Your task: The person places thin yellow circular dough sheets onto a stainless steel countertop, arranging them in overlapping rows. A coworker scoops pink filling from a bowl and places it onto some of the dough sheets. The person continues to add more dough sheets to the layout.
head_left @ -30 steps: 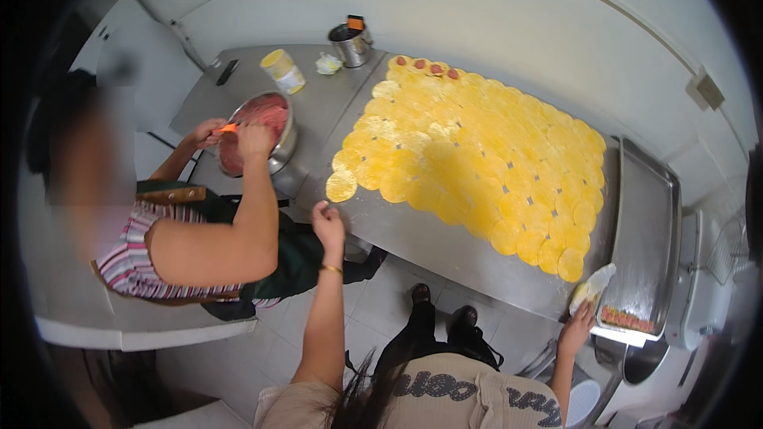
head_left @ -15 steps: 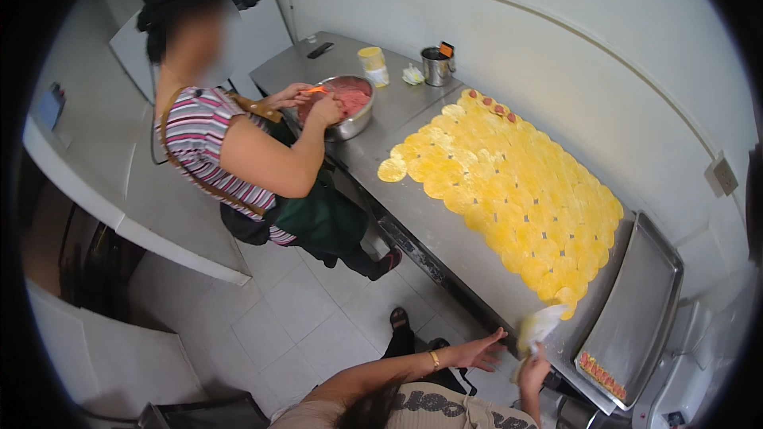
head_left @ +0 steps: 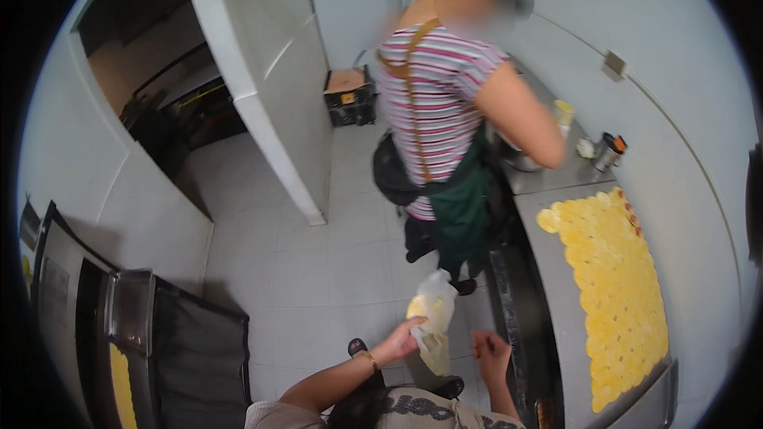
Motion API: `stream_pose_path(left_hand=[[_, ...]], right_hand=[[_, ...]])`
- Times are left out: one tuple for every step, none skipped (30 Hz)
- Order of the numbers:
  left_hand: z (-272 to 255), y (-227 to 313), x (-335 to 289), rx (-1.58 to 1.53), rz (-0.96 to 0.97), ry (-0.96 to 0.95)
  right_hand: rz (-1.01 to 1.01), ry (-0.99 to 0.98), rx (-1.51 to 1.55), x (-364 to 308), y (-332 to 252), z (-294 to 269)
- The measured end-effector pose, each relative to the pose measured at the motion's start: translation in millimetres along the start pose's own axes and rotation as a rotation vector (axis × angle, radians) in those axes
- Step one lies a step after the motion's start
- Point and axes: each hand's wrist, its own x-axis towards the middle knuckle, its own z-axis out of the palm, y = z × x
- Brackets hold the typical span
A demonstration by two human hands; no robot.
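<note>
My left hand [head_left: 401, 339], with a bracelet at the wrist, grips a clear plastic bag [head_left: 431, 302] in front of me, over the floor. Something yellow shows inside the bag, and its lower end hangs below my fingers. My right hand [head_left: 492, 347] is beside the table edge, its fingers curled in, and I see nothing in it. On the steel table [head_left: 547, 266] to the right lies a sheet of overlapping thin yellow rounds [head_left: 621, 302]. A few small reddish pieces [head_left: 632, 214] sit along its far right edge.
A co-worker [head_left: 445, 111] in a striped shirt and green apron stands at the table ahead, partly hiding a metal bowl [head_left: 520, 160]. A metal cup [head_left: 609, 152] stands by the wall. A baking tray [head_left: 652, 401] lies near right; a dark covered rack [head_left: 199, 341] is at left.
My view has swung left, away from the table. The plastic bag has passed from my right hand to my left. My right hand has curled up without it.
</note>
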Motion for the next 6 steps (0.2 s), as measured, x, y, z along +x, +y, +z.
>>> stream_pose_path(left_hand=[[-20,23,-14,-0.043,0.075,0.051],[-42,43,-27,-0.093,0.138,0.084],[-64,65,-41,-0.147,0.179,0.120],[-88,88,-55,-0.219,0.220,0.147],[-114,107,-70,-0.206,0.275,0.139],[-139,127,-83,-0.212,0.329,0.135]], right_hand=[[0.032,-0.072,0.069,16,-7,25],[0.119,-0.106,0.129,31,-15,51],[0.214,-0.159,0.318,47,-22,84],[0.292,-0.233,0.547,66,-30,122],[0.358,-0.322,0.634,86,-36,161],[0.435,-0.411,0.723,103,-41,201]])
